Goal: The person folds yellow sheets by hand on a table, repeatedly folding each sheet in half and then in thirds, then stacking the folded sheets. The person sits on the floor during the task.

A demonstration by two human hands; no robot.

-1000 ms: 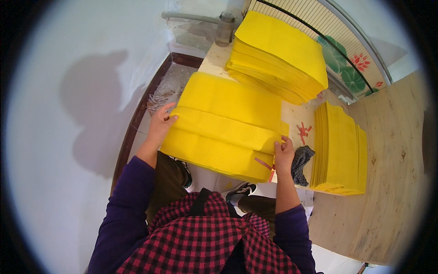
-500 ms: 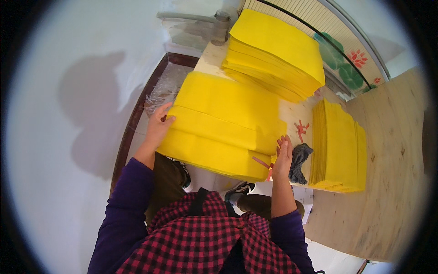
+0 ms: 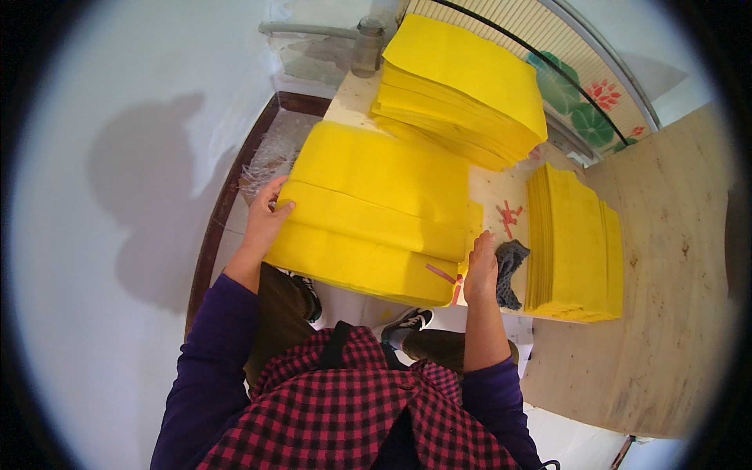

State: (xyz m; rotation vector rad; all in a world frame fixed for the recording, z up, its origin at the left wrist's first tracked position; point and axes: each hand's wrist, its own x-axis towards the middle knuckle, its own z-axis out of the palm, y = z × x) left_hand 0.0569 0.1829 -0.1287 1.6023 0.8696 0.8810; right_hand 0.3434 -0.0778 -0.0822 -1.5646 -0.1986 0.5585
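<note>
- The yellow paper pile (image 3: 376,211) is still gripped at its left edge by the left hand (image 3: 265,219)
- The right hand (image 3: 481,270) has been kept flat and open against the right edge, so the pile is being squared

On the worktop (image 3: 501,200), the near paper stack (image 3: 376,207) sits between the left hand (image 3: 265,219) and right hand (image 3: 481,270), a second stack (image 3: 462,86) behind it, a third stack (image 3: 576,243) to its right.
</note>
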